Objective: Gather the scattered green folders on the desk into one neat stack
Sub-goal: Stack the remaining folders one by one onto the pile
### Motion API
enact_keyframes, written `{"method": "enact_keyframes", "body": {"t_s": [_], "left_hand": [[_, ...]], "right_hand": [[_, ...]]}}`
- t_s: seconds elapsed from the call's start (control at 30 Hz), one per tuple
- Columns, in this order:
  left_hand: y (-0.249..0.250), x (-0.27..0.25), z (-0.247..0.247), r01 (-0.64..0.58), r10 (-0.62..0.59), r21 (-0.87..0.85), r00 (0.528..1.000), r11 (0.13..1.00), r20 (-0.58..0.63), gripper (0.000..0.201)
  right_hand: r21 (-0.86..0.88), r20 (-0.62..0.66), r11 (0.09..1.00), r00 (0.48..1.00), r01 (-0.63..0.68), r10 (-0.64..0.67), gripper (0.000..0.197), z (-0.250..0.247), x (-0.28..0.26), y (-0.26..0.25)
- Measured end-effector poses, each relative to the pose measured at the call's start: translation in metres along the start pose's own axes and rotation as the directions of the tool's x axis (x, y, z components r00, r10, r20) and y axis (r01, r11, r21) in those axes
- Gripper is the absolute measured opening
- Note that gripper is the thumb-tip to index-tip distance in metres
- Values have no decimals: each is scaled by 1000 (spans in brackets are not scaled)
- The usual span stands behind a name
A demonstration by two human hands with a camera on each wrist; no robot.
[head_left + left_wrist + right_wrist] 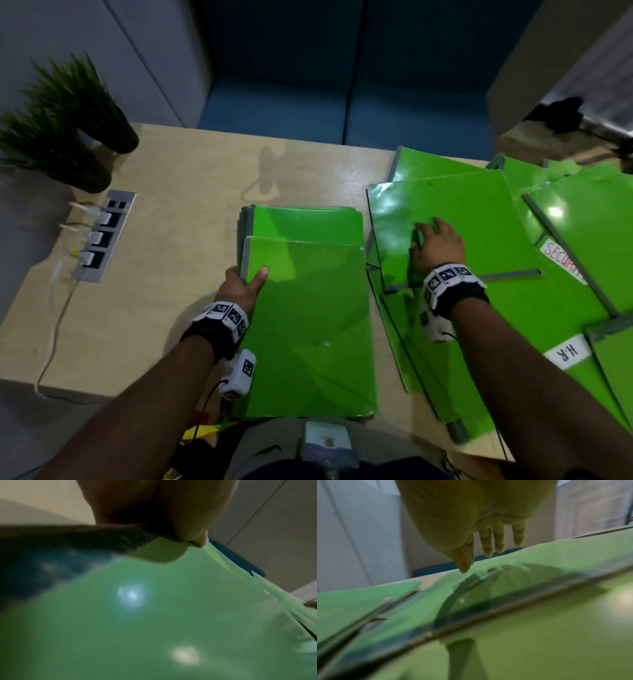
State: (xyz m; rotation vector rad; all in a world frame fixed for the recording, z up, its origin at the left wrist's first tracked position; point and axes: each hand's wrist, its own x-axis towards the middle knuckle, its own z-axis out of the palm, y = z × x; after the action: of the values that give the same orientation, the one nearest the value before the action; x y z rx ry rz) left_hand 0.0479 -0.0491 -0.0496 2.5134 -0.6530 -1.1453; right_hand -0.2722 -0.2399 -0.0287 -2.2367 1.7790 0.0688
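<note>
Table point(178, 219): light wood. Centre, green stack point(308, 308), top folder shifted nearer than those beneath. Right of it, scattered folders point(568, 260) overlap at angles; white labels read "SECUR…" point(561, 262), cut off, and "H.R" point(567, 351). Far left, plants point(65, 120) and socket strip point(102, 236) with white plugs. Left hand point(245, 284) pinches the top folder's left edge, thumb on top. Right hand point(436, 245), fingers spread and straight, lies on a glossy loose folder point(455, 209) just right of the stack.

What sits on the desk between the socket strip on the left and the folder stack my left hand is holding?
Nothing: in the head view, bare desk runs from the socket strip to the stack gripped by the left hand.
</note>
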Motion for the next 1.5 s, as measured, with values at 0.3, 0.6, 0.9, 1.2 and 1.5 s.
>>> {"method": "enact_keyframes", "body": {"t_s": [0.3,0.6,0.9,1.2,1.5], "left_hand": [[4,1,4,18,-16,41,998,999,-57,79],[6,-3,5,9,-7,41,999,999,-51,76],[2,1,4,14,-14,0,998,1000,-55,79],[15,25,-22,26,-42,-117,990,993,-138,72],[13,30,-23,26,-41,-108,989,994,-142,72]], "right_hand": [[-183,108,983,994,7,13,49,-5,-35,12],[-286,428,956,901,60,72,132,-40,8,97],[-294,307,955,950,32,63,119,-44,13,107],[443,141,755,869,-484,474,126,-82,57,120],[590,176,553,762,-589,624,133,-69,35,143]]}}
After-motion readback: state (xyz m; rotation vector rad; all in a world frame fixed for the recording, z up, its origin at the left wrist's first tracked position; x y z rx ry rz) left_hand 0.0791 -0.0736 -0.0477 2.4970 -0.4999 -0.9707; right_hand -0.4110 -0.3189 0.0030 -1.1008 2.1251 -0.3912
